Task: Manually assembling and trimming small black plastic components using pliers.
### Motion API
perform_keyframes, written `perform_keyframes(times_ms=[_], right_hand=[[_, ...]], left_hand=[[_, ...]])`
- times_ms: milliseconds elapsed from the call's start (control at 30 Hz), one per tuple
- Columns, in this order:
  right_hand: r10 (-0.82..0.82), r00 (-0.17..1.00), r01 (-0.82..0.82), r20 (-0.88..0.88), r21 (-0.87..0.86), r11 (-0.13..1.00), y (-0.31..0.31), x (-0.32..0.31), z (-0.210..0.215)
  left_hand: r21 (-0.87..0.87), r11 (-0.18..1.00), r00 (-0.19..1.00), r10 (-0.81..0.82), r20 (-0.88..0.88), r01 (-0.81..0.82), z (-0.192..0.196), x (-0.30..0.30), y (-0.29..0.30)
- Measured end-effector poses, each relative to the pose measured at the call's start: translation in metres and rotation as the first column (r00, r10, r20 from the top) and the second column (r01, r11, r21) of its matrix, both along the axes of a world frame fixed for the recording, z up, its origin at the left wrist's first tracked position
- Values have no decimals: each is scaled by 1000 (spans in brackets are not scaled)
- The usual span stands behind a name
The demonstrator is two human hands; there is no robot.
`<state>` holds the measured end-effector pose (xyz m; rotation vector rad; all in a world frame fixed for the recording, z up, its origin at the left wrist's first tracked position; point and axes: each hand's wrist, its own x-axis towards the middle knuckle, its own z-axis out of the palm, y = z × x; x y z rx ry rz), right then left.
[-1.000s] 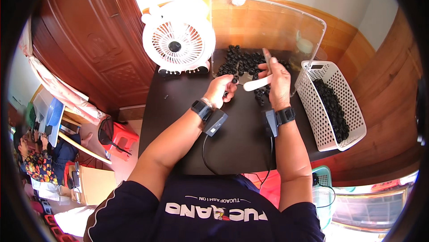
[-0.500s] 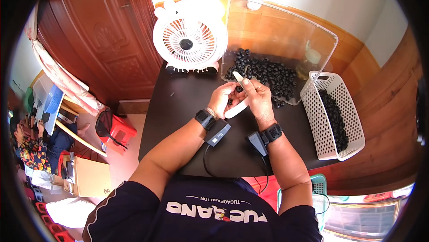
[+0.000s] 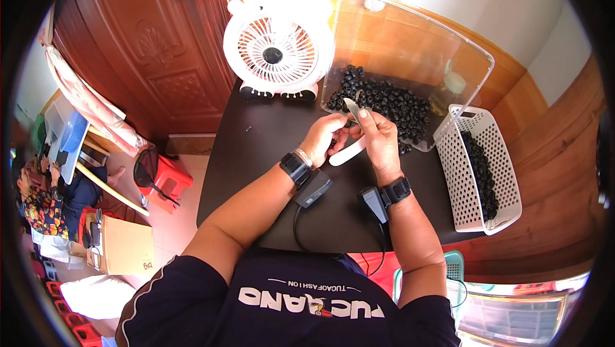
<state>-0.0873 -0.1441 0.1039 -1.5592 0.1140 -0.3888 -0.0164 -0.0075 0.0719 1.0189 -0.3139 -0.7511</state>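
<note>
**Knife and small dark piece held over black tabletop**

Over the middle of the black table (image 3: 256, 174), both hands are meeting just in front of the clear plastic bin (image 3: 448, 59). The right hand (image 3: 379, 142) is gripping a knife (image 3: 348, 142), its fingers curled around the white handle and the grey blade pointing up and away from the person. The left hand (image 3: 324, 142) is pinching something small and dark against the blade; its fingertips are drawn close together, and what they hold is too hidden to identify. A heap of small black round pieces (image 3: 384, 100) is lying inside the bin, just beyond the hands. More of them are filling the white perforated basket (image 3: 493, 212) to the right. A white desk fan (image 3: 277, 52) is standing at the table's far edge.
</note>
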Motion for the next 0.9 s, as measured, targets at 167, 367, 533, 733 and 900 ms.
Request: perform_keyframes(times_ms=[167, 367, 533, 733, 900], right_hand=[[46, 994, -41, 102, -52, 998, 13, -7, 2], [180, 944, -32, 276, -466, 884, 21, -12, 10], [27, 942, 38, 333, -185, 982, 11, -8, 8], [62, 918, 113, 391, -410, 905, 16, -6, 9], [58, 909, 161, 414, -476, 864, 18, -10, 13]], left_hand=[[-65, 991, 983, 107, -151, -118, 9, -7, -2], [-158, 972, 972, 144, -186, -174, 0, 5, 3], [-145, 981, 987, 116, -109, -131, 13, -1, 3], [-176, 977, 990, 107, -91, -121, 9, -3, 1], [-229, 964, 979, 93, -182, -134, 8, -2, -1]])
